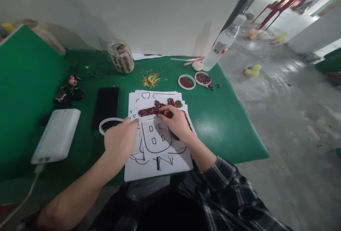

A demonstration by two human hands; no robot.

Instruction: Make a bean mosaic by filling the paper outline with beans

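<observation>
Your bean figure (149, 111), built of dark red beans, lies on the stack of paper sheets (133, 171) between your two hands, slightly beyond them. Its long axis runs crosswise from left to right, rising a little away from you towards the right. The rounded left end points to the space just beyond your left hand (119, 138); the right end passes behind your right fingertips, where two short bean branches stick up, pointing away from you.

Your right hand (176, 120) has thumb and forefinger brought near each other at the middle of the figure; you cannot tell from here whether a bean sits between them. Your left hand has its fingers curled, with an extended fingertip at the left edge of the paper, near the figure's rounded end; whether it grips anything is hidden.

A round patch of green beans (178, 103) lies just beyond your right hand. Nearer you, between both hands, a sheet shows a drawn outline with four small boxes (156, 135).

A white ring (102, 127) is partly covered by your left hand, with a black phone (107, 103) behind it and a white power bank (57, 135) farther left. Beyond your right hand stand two round dishes of beans (187, 82), and beyond your left hand a glass jar (121, 57).
</observation>
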